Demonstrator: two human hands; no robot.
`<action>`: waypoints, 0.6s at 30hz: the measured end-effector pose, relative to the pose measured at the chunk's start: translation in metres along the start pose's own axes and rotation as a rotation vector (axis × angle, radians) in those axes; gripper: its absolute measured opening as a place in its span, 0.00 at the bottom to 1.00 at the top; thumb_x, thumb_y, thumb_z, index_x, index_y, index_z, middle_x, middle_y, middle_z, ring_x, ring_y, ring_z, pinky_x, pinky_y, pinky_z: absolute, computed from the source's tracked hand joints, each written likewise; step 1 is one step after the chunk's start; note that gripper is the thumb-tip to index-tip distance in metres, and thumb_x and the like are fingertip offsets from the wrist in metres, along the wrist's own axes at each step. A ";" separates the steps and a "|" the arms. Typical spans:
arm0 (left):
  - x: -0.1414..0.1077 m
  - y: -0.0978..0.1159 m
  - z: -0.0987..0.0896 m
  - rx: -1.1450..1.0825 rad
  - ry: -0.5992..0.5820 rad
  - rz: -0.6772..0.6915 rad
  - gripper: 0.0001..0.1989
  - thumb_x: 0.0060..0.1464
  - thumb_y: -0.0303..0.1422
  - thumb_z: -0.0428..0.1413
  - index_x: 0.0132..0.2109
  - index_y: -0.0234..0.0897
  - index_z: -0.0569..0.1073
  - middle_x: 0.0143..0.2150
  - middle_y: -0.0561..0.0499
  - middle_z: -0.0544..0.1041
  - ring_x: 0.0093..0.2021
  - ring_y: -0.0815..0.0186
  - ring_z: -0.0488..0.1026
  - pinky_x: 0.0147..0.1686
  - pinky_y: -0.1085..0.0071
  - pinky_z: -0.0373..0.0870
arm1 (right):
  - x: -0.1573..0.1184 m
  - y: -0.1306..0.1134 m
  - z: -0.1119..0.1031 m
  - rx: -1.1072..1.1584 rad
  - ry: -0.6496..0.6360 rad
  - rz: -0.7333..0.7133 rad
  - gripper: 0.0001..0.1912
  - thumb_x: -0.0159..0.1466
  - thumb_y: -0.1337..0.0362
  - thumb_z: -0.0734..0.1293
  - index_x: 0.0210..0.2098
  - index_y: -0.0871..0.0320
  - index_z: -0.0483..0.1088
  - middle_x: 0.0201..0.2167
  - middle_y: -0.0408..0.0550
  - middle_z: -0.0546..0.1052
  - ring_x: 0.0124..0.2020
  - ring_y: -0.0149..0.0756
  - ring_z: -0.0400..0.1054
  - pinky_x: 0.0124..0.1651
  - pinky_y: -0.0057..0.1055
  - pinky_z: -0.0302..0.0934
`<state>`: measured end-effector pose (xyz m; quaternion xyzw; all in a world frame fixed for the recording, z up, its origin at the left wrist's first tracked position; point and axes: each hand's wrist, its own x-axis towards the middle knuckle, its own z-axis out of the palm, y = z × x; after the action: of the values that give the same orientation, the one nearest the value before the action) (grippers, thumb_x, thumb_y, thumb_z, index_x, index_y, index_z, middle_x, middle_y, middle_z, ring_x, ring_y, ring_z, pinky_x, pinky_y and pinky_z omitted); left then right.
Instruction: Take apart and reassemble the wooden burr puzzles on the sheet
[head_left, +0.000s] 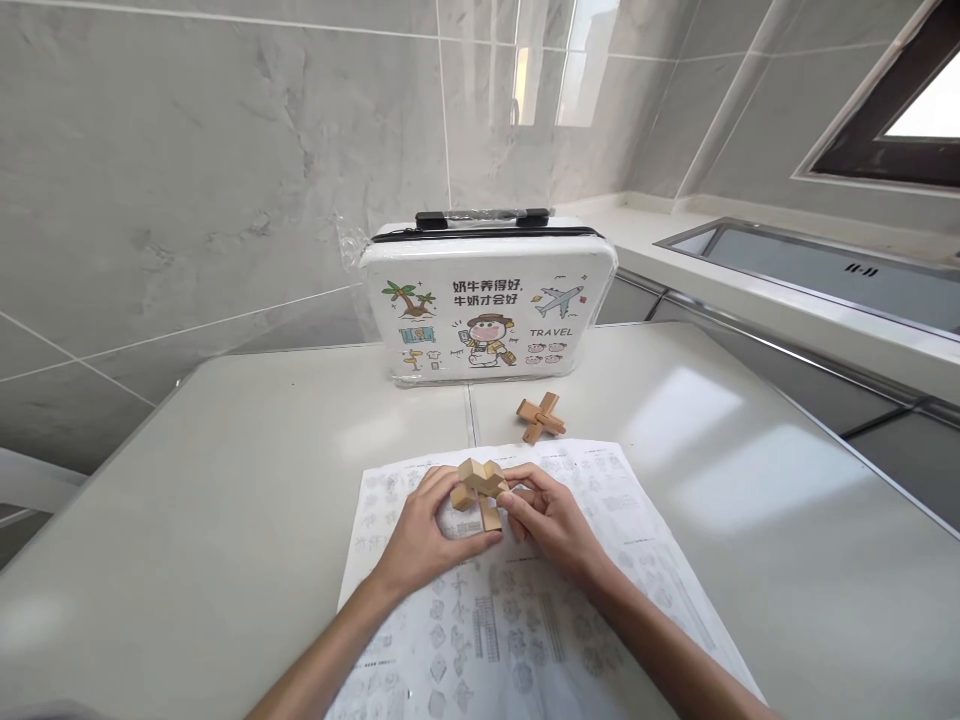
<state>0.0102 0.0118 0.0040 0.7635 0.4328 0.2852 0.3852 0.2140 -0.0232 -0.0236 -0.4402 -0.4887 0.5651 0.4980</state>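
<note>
Between my two hands is a light wooden block puzzle (pixel 480 478) of interlocking pieces, held over a printed paper sheet (pixel 585 610). My left hand (pixel 424 525) curves around its left side, the thumb reaching along the bottom near a downward-pointing piece. My right hand (pixel 546 515) pinches the puzzle's right side between thumb and index finger, the other fingers curled. Parts of the puzzle are hidden behind the fingers. Beyond the sheet's far edge lies a second, darker wooden puzzle (pixel 541 417) shaped like a cross, touched by neither hand.
A white case (pixel 487 310) with cartoon prints, a black handle and clear plastic wrap stands upright at the back of the pale table (pixel 247 470). Grey tiled wall (pixel 210 180) rises behind it. On the right is a counter with a sink (pixel 810 270).
</note>
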 end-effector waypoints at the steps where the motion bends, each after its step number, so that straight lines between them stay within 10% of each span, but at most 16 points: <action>1: 0.000 0.000 0.001 0.066 0.012 0.027 0.21 0.54 0.41 0.70 0.53 0.48 0.78 0.52 0.48 0.77 0.57 0.52 0.72 0.57 0.54 0.73 | 0.000 -0.001 -0.001 0.006 0.007 0.000 0.20 0.68 0.46 0.70 0.49 0.56 0.72 0.17 0.34 0.65 0.20 0.31 0.58 0.26 0.30 0.52; 13: -0.006 -0.016 0.010 0.370 0.177 0.112 0.31 0.55 0.45 0.69 0.63 0.48 0.71 0.65 0.44 0.68 0.68 0.46 0.61 0.64 0.45 0.69 | 0.005 -0.004 -0.001 0.052 0.102 0.025 0.21 0.67 0.45 0.72 0.48 0.55 0.73 0.37 0.43 0.71 0.21 0.25 0.59 0.23 0.28 0.52; 18: -0.006 -0.009 0.009 0.278 0.242 0.180 0.08 0.70 0.39 0.56 0.51 0.45 0.76 0.57 0.46 0.75 0.64 0.52 0.66 0.62 0.51 0.70 | 0.002 -0.007 0.000 0.018 0.079 0.036 0.23 0.67 0.44 0.72 0.48 0.56 0.73 0.35 0.43 0.71 0.22 0.26 0.60 0.25 0.28 0.53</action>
<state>0.0108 0.0063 -0.0088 0.8049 0.4413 0.3459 0.1944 0.2146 -0.0209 -0.0167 -0.4662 -0.4557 0.5606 0.5106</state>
